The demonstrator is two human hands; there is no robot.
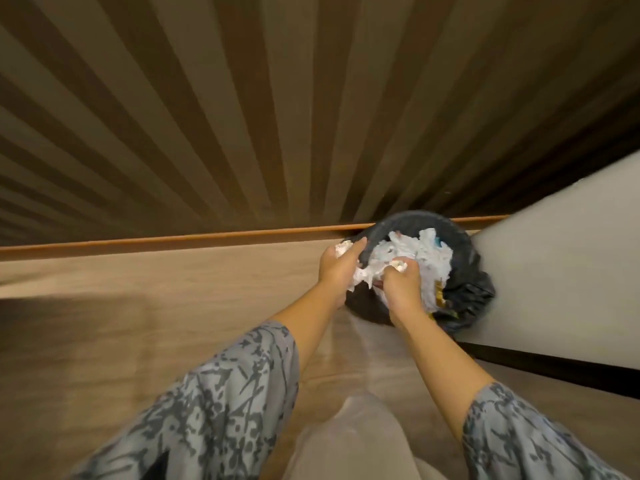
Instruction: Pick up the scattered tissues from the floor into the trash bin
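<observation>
Two hands gripping tissues, one trash bin

Trash bin near wall hidden behind right hand; bin depth buried under tissues; sleeves cut off at bottom edge.

Head cam, one view only: looks fwd and steeply down, close over floor, facing wall.

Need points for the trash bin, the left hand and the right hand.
trash bin [415, 218]: head view, dark far rim.
left hand [337, 268]: head view, back of the hand, gripping tissue.
right hand [403, 289]: head view, back of the hand, gripping tissue.
</observation>
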